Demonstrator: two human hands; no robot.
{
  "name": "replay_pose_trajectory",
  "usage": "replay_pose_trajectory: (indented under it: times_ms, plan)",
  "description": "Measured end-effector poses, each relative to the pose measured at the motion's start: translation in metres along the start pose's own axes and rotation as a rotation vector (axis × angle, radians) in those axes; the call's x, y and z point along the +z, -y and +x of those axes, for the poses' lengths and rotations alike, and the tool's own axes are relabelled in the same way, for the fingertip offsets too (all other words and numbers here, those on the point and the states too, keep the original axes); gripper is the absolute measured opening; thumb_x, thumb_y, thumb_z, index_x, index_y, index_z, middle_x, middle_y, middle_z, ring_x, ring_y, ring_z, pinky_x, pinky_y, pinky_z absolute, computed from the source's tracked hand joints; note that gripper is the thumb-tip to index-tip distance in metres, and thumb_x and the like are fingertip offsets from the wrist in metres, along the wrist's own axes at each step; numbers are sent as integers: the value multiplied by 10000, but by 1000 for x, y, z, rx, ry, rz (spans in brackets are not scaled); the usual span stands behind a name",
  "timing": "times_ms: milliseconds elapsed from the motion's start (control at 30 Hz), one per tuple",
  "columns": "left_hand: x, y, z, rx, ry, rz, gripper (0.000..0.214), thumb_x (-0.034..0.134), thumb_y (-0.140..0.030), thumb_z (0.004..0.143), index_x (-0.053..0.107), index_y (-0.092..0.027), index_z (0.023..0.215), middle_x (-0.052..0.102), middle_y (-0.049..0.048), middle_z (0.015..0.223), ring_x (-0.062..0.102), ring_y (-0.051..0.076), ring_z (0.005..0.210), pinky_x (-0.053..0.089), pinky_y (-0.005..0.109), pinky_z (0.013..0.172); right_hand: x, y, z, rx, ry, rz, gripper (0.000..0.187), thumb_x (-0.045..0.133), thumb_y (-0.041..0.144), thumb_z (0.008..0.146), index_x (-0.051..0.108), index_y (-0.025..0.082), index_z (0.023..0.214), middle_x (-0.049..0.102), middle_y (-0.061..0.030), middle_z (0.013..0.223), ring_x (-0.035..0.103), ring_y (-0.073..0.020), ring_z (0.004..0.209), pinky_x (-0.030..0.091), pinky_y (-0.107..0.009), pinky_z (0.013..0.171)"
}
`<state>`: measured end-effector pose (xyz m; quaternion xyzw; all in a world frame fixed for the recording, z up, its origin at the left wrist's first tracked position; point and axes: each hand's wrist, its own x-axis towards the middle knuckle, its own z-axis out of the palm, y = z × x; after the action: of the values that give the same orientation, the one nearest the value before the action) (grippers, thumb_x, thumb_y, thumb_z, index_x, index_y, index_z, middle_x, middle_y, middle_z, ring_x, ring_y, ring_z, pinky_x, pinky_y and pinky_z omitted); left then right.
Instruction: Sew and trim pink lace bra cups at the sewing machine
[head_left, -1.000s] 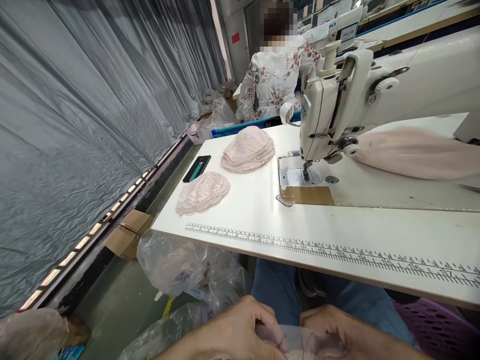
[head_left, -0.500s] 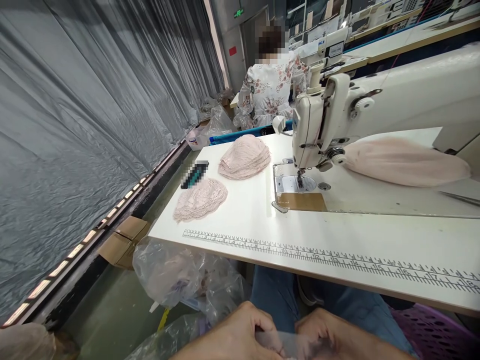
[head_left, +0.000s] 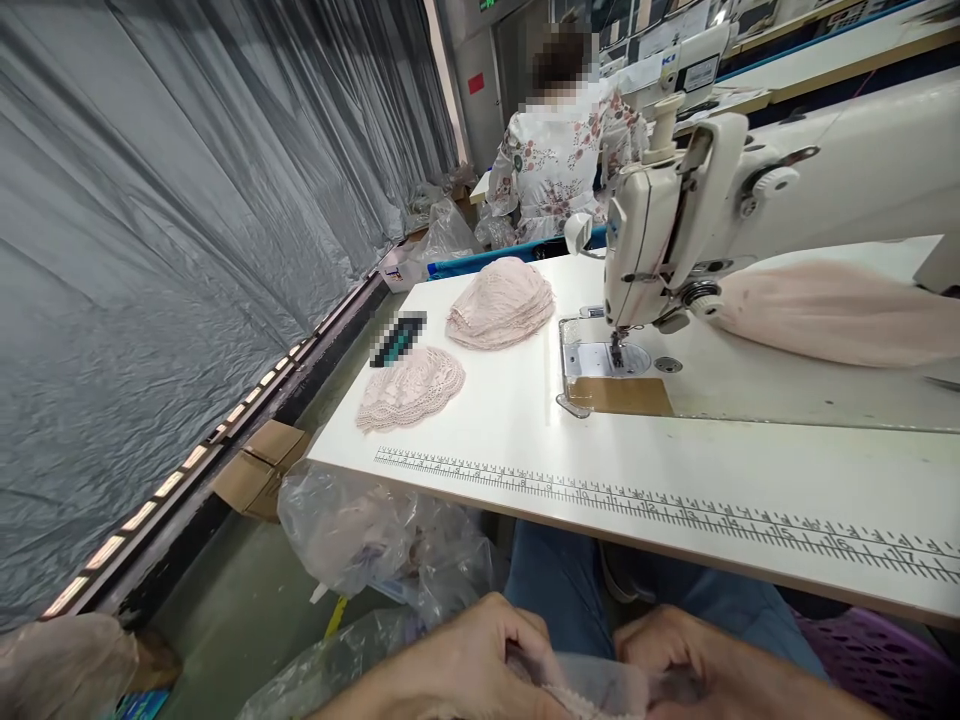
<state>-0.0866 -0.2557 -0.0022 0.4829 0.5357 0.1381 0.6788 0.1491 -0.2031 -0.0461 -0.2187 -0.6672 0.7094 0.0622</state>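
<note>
Over my lap, below the table's front edge, my left hand (head_left: 491, 655) and my right hand (head_left: 671, 660) are both closed on one piece of sheer pale fabric (head_left: 600, 683). The cloth is stretched between them, and a lacy edge shows near the bottom of the view. Its lower part is cut off by the frame. On the white sewing table (head_left: 480, 410) lie a stack of pale pink lace cups (head_left: 501, 303) and, nearer the front left, a smaller lace pile (head_left: 412, 388).
A sewing machine (head_left: 645, 240) stands at the right, with pink fabric (head_left: 832, 310) under its arm. Clear plastic bags (head_left: 382, 535) and a cardboard box (head_left: 259, 470) are at the lower left. A person (head_left: 559, 150) sits ahead. A purple basket (head_left: 877, 650) is beneath the table.
My hands have moved slightly apart, and more of the sheer fabric with its lacy edge shows between them. The view has shifted a little, so the table things sit further right or left-of-before only slightly.
</note>
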Motion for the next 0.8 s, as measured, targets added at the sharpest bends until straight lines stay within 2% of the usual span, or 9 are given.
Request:
replay_pose_trajectory:
  times_ms: [100,233,333,467,533,633,700,800]
  plan:
    - [2,3,0,-13,-38,4,566,894,-592,356,770,-142,676,542,-10,684,436,101,627,291,221,535,1,2,-2,15,30,-2,426,669,598,768,650,175,717,501,9,749,481,-140,674,325,-240,567]
    - [5,10,4,12,-103,49,554,871,-618,417,779,-152,702,540,-18,655,410,88,608,275,212,529,8,1,-2,25,-53,-59,324,709,524,760,648,206,780,523,6,794,514,-175,751,378,-269,656]
    - [5,14,4,54,-96,29,550,865,-620,453,785,-150,728,521,-28,634,384,73,580,252,217,518,9,-3,0,1,-71,-19,319,653,542,819,633,224,789,527,5,825,541,-179,780,409,-278,685]
    - [3,11,2,75,-65,-21,555,897,-589,399,791,-156,729,515,-23,664,386,72,587,224,230,507,3,-6,-2,-23,4,54,398,611,607,829,650,213,783,534,-4,805,533,-169,740,410,-269,643]
    - [4,9,2,83,-53,-26,540,897,-585,407,795,-175,743,520,-19,679,393,76,599,226,231,515,3,-4,-3,13,11,55,384,632,597,820,660,214,803,540,-3,814,531,-170,743,401,-271,648]
    - [4,9,3,94,-62,-41,532,890,-593,423,793,-178,740,537,-14,690,407,80,612,235,228,525,7,-1,-1,48,-43,27,334,714,548,772,654,220,778,525,12,809,541,-185,788,385,-275,684]
    - [4,10,3,76,-63,-59,553,878,-610,436,788,-160,745,562,-8,688,413,81,608,254,224,536,10,-1,3,34,-72,24,362,714,563,764,640,212,712,514,18,777,537,-183,781,378,-273,685]
    - [3,11,-1,-28,-66,-60,612,857,-647,427,777,-138,755,583,-4,657,434,94,610,318,218,566,10,-4,5,0,-54,66,447,680,631,760,625,198,664,492,25,715,507,-152,690,369,-249,611]
